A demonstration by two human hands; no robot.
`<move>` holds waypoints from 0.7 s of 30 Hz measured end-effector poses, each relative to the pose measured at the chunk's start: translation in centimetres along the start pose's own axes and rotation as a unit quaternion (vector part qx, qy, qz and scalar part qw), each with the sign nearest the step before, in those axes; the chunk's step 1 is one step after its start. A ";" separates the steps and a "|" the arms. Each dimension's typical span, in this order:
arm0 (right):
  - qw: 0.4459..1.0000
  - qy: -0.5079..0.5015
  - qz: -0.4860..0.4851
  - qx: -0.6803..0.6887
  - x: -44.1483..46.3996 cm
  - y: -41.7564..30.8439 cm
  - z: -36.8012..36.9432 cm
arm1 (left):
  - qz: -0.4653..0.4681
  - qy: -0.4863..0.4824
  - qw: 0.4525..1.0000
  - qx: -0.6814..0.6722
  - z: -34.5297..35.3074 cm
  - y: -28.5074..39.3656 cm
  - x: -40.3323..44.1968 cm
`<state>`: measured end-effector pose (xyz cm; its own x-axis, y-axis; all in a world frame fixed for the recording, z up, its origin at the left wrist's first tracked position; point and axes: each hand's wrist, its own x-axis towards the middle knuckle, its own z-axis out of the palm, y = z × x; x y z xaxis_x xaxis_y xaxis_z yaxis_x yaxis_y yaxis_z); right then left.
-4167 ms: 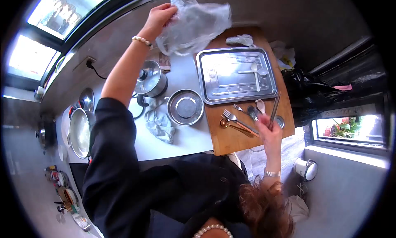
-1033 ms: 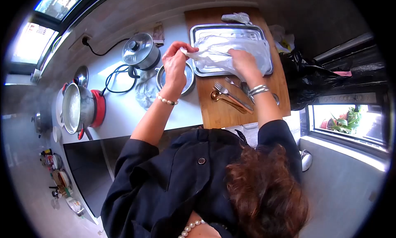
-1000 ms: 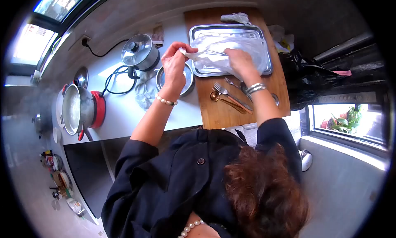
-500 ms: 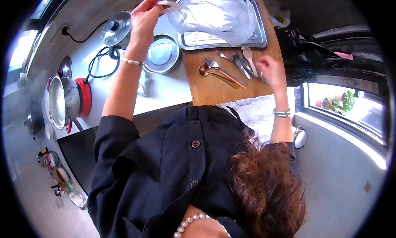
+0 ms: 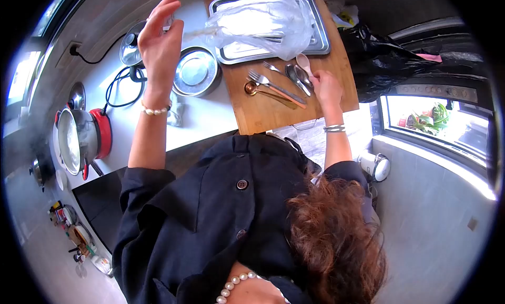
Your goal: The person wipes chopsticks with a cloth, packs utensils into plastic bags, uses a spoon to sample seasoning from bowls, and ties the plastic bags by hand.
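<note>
Grip first: R hand point(image 5: 329, 91) is at the pale spoon point(image 5: 302, 61), just off the near edge of the metal tray point(image 5: 320, 41), toward its R end. Can't tell from where I'm standing whether it's pinching the handle or only touching, b/c the fingers cover the contact. L hand point(image 5: 162, 48) is up in the air, well L of the tray, fingers extended, thumb apart, nothing I can make out in it.

Plastic bag point(image 5: 286, 27) is lying across the tray, one lobe over the near edge, the other end out past the L edge & blurred, so no telling if it reaches L hand. Contents, if any: can't see.

Step now, I'd judge: getting hold of the spoon. Next move prob. calls for a firm pinch on the handle, then straight up, so it doesn't drag the metal spoons point(image 5: 298, 77) just beside it, also on the tray's near side. If the bag's wanted too, L hand would have to come R & take its loose end.

Also on the tray's near side, farther L: big fork point(image 5: 263, 81), small fork point(image 5: 272, 67), gold spoon point(image 5: 251, 87), all on the same wooden board point(image 5: 263, 117) as the tray. Round steel pan point(image 5: 194, 70) is on the counter point(image 5: 210, 120), L of the tray.
</note>
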<state>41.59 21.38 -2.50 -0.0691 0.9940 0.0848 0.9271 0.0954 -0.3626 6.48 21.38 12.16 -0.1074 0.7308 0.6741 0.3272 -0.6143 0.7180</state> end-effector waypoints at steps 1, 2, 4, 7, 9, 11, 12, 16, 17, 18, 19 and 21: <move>1.000 -0.007 -0.013 -0.003 0.2 -0.1 -0.1 | 0.016 0.009 1.000 0.010 0.3 0.5 -0.2; 1.000 -0.014 -0.026 -0.005 0.4 -0.2 -0.2 | 0.032 0.019 0.999 0.022 0.4 0.8 -0.3; 0.996 -0.050 0.039 0.063 0.6 -0.1 -0.7 | 0.044 0.050 0.997 0.049 0.3 1.1 -0.8; 0.981 -0.062 0.092 0.161 1.5 2.8 -1.2 | 0.130 0.029 0.989 0.056 1.2 2.4 -1.1; 0.981 -0.074 0.103 0.150 2.3 4.4 -1.7 | 0.110 -0.136 0.978 0.112 3.0 4.7 -2.4; 0.987 -0.104 0.107 0.065 2.9 4.7 -3.1 | 0.044 -0.297 0.940 0.160 5.6 4.8 -4.2; 0.980 -0.133 0.112 0.102 3.3 5.7 -2.4 | -0.001 -0.355 0.909 0.220 6.6 3.8 -4.9; 0.984 -0.148 0.079 0.068 3.6 4.7 -2.9 | 0.024 -0.313 0.887 0.338 9.2 -3.5 -3.7; 0.988 -0.130 0.068 0.042 3.3 3.7 -3.7 | 0.037 -0.297 0.893 0.335 9.5 -5.5 -2.4; 0.992 -0.112 0.059 0.017 2.8 2.9 -4.2 | 0.054 -0.280 0.887 0.362 9.4 -6.5 -0.7; 0.993 -0.098 0.053 0.029 2.4 2.0 -4.1 | 0.071 -0.264 0.881 0.387 9.2 -7.4 1.0; 0.995 -0.075 0.043 0.052 1.3 0.3 -3.6 | 0.017 -0.216 0.916 0.338 8.3 -10.8 2.9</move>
<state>43.09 22.47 0.90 -0.0522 0.9948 -0.0878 0.8896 0.0063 -0.4568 10.40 32.58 4.89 0.2476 0.8535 0.4586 0.8457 -0.4214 0.3276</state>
